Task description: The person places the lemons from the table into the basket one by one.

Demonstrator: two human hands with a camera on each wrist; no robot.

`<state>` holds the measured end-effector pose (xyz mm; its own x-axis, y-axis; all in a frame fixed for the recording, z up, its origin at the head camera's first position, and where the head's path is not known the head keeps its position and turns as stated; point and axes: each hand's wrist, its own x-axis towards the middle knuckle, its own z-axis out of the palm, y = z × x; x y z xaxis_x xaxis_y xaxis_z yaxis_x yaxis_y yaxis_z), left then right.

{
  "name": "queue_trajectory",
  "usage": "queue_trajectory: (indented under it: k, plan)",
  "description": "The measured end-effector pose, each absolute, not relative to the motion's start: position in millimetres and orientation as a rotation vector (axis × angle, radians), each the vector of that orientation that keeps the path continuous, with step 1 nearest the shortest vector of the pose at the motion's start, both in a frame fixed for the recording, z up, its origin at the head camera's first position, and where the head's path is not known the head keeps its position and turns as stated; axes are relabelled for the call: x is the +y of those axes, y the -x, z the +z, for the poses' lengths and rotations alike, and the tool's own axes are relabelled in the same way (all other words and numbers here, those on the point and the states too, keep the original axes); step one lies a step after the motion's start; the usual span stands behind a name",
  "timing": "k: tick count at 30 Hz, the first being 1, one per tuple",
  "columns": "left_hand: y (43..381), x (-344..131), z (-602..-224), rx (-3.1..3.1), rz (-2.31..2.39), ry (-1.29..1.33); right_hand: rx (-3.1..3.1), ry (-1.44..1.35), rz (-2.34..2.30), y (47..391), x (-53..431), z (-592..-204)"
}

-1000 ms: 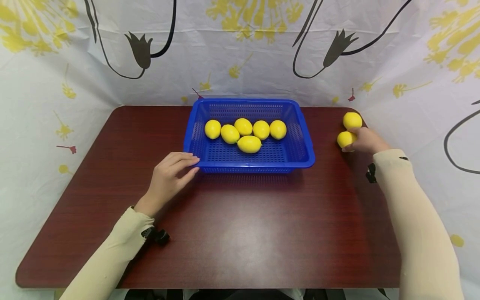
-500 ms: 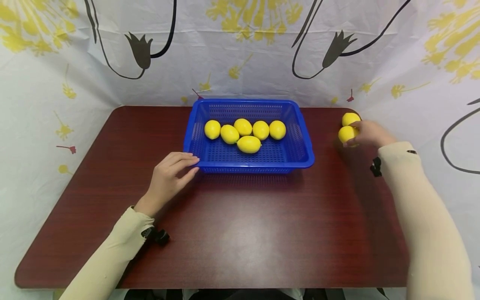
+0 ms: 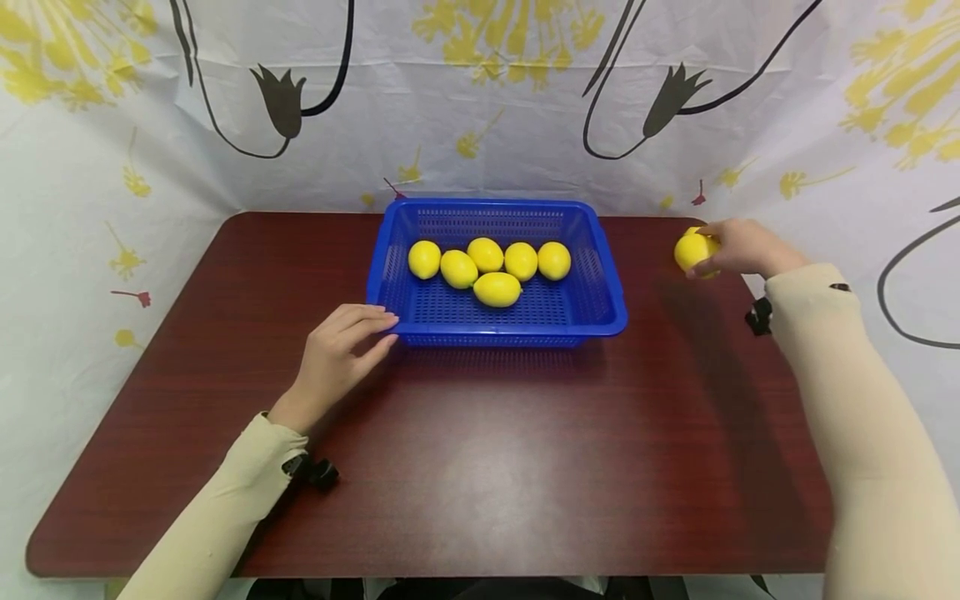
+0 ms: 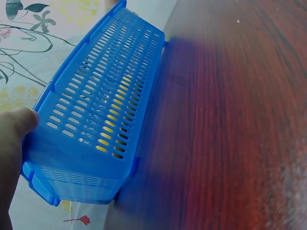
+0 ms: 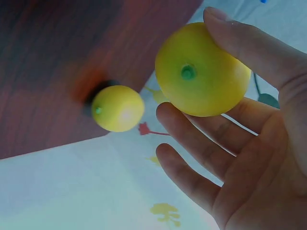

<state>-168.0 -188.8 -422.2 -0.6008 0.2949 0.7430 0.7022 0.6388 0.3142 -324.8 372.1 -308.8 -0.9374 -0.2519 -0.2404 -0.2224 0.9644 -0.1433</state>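
Observation:
In the head view, my right hand [image 3: 738, 246] holds a lemon [image 3: 694, 252] above the table's far right corner. The right wrist view shows this lemon [image 5: 204, 69] between thumb and fingers, its green tip facing the camera. A second lemon [image 5: 118, 108] lies on the table near the edge, mostly hidden behind the held one in the head view. My left hand [image 3: 337, 354] pinches the front left corner of a blue plastic basket [image 3: 510, 329], fingers over the rim and thumb below. Several lemons [image 3: 498, 289] lie inside the basket.
The basket stands at the back middle of a dark red-brown wooden table [image 3: 480, 450]. A white patterned cloth [image 3: 480, 108] hangs behind the table and along its sides. A small black device [image 3: 322, 473] sits at the left wrist, and another at the right.
My right hand has lifted the nearer lemon off the table and moved it up and slightly back, so it now covers most of the other lemon. The left hand and basket stay put.

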Motion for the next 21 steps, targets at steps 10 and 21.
queue_trajectory:
  k: [10,21]
  plan:
    - [168,-188,-422,-2.189,-0.794,0.769,2.875,0.430,-0.104,325,359,-282]
    - [167,-188,-421,-2.220,-0.790,0.762,2.865,0.440,-0.043,325,345,-256]
